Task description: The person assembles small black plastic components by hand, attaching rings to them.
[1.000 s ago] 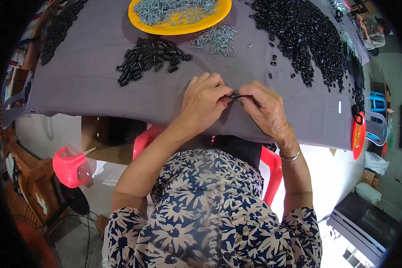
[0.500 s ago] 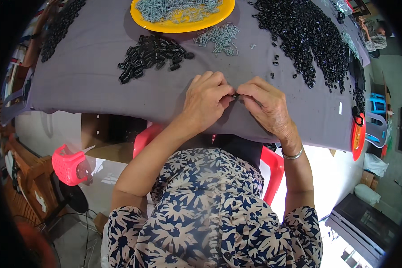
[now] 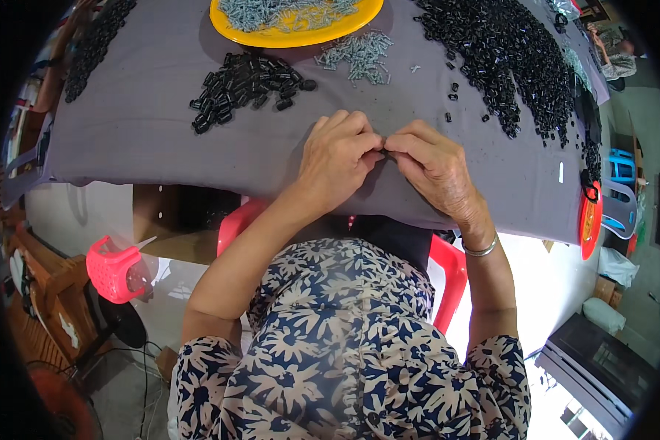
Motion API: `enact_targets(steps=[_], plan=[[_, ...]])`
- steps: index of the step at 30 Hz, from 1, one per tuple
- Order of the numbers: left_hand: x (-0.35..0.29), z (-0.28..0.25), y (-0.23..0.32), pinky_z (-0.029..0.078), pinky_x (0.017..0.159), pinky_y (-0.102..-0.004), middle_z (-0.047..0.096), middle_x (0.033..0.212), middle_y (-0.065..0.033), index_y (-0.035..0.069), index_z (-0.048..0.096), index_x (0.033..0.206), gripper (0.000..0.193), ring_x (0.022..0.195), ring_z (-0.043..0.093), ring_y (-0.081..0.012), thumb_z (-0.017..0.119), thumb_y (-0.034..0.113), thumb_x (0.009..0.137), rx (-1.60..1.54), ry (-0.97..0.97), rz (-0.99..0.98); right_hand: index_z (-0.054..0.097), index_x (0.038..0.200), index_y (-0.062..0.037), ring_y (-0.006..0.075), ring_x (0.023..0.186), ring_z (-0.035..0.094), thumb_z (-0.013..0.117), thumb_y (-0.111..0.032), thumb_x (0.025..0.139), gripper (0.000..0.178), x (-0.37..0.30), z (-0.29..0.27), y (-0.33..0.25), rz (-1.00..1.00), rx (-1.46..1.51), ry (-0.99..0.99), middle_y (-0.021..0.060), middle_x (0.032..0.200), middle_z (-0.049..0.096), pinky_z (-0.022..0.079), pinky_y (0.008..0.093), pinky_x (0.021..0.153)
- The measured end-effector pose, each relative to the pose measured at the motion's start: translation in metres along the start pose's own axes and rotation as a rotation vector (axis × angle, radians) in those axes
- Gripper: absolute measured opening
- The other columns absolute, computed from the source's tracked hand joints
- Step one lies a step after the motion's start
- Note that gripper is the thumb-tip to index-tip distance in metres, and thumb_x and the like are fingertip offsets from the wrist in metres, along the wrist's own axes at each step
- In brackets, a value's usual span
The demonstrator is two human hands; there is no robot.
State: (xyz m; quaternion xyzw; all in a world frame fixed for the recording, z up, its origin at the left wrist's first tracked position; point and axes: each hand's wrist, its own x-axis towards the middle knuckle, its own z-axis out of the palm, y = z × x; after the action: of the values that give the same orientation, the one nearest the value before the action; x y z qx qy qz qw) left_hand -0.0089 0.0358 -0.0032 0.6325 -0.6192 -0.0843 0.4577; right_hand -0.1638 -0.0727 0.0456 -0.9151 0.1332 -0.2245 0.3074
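My left hand (image 3: 337, 155) and my right hand (image 3: 434, 160) meet fingertip to fingertip just above the near part of the grey-covered table. Both are closed in a pinch around a small black piece (image 3: 386, 151), mostly hidden by the fingers. Beyond my left hand lies a loose heap of short black cylindrical pieces (image 3: 246, 86). To the right of that heap is a small pile of silvery screws (image 3: 359, 55). A yellow plate (image 3: 297, 41) behind them holds many more screws.
Small black parts (image 3: 502, 66) spread widely over the table's right side, with another dark pile (image 3: 99, 44) at far left. An orange-red plate (image 3: 589, 220) sits by the right edge. A pink basket (image 3: 114, 268) stands below left. Another person (image 3: 617, 59) is at upper right.
The fingertips have drawn closer together, so the black piece between them shows less. The whole view has shifted slightly; the piles look the same.
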Motion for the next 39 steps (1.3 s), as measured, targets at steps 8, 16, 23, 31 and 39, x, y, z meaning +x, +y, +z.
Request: enact_targets(steps=[8,16,23,31,39], plan=[[0.000,0.002,-0.002,0.040,0.072,-0.0380,0.055,0.084,-0.0026,0.008,0.067,0.079,0.011,0.083,0.055,-0.0236,0.072,0.004,0.071,0.013,-0.003,0.006,0.068,0.097,-0.0035,0.0237,0.080,0.066,0.067,0.008,0.080,0.021,0.001,0.002,-0.002,-0.028,-0.004,-0.017,0.0074,0.090,0.066,0.054,0.0317,0.070],[0.001,0.002,-0.002,0.040,0.072,-0.0385,0.055,0.083,-0.0039,0.008,0.065,0.077,0.010,0.083,0.055,-0.0244,0.071,0.003,0.070,0.038,0.011,0.041,0.068,0.097,-0.0039,0.0245,0.081,0.066,0.067,0.008,0.077,0.023,0.001,0.001,0.001,-0.050,-0.006,-0.035,0.0074,0.091,0.066,0.054,0.0323,0.071],[0.001,0.003,-0.002,0.041,0.072,-0.0382,0.055,0.081,-0.0043,0.008,0.065,0.076,0.009,0.082,0.056,-0.0246,0.070,0.003,0.071,0.012,0.000,0.042,0.068,0.095,-0.0041,0.0252,0.080,0.066,0.067,0.008,0.079,0.021,-0.003,0.004,0.000,-0.005,0.008,-0.016,0.0074,0.088,0.066,0.054,0.0325,0.071],[-0.001,-0.002,-0.003,0.041,0.071,-0.0368,0.058,0.081,-0.0039,0.006,0.068,0.085,0.017,0.080,0.057,-0.0246,0.075,0.000,0.070,0.017,-0.014,0.041,0.068,0.096,-0.0037,0.0258,0.082,0.066,0.069,0.008,0.076,0.024,-0.001,0.004,-0.002,-0.071,-0.025,-0.015,0.0078,0.089,0.066,0.054,0.0328,0.071],[0.003,-0.012,0.001,0.042,0.081,-0.0373,0.067,0.092,-0.0048,0.008,0.062,0.111,0.041,0.088,0.063,-0.0247,0.075,0.007,0.072,-0.256,-0.073,-0.063,0.069,0.095,-0.0034,0.0263,0.083,0.066,0.068,0.008,0.076,0.023,0.000,0.002,-0.002,-0.056,0.018,-0.063,0.0085,0.090,0.065,0.054,0.0340,0.072]])
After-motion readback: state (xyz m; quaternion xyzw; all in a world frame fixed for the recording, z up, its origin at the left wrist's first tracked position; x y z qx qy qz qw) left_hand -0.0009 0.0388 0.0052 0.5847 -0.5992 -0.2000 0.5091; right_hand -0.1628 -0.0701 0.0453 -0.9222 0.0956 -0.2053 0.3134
